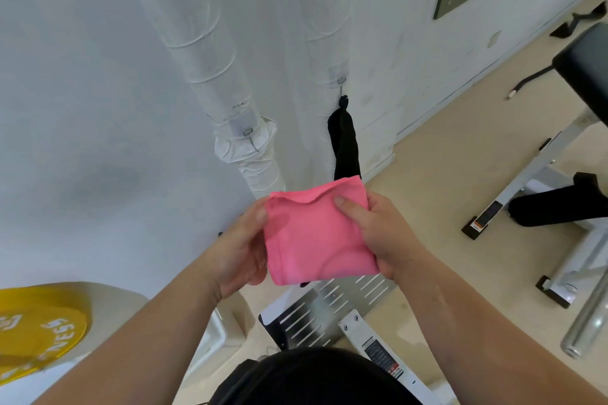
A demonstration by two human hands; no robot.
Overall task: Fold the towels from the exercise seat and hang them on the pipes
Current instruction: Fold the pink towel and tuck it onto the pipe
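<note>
Head camera, looking down: a person's left hand and right hand hold a small bright pink cloth towel, folded to a rough square, in mid-air in front of two white wrapped vertical pipes that run down a pale wall. Both hands are closed on the towel, the left pinching its left edge with thumb on top, the right gripping the right edge with the thumb pressed across an upper corner. The fabric looks thin, soft and limp, its top edge rippled and its layers slightly uneven; it is likely very light and will slump open unless the stacked edges are kept pinched together, so the safest hold seems to be along the folded sides or at the top corners. On the right-hand pipe, a thin dark cloth hangs long and slack from a small black hook, just behind the pink towel's upper edge. The left-hand pipe carries a clear stick-on hook with nothing on it, above a crinkled, bulging joint in the wrap. Below the hands lies a slotted grey metal plate; a yellow weight disc sits at lower left, and a black padded exercise seat on a white steel frame stands at right on the beige floor
</note>
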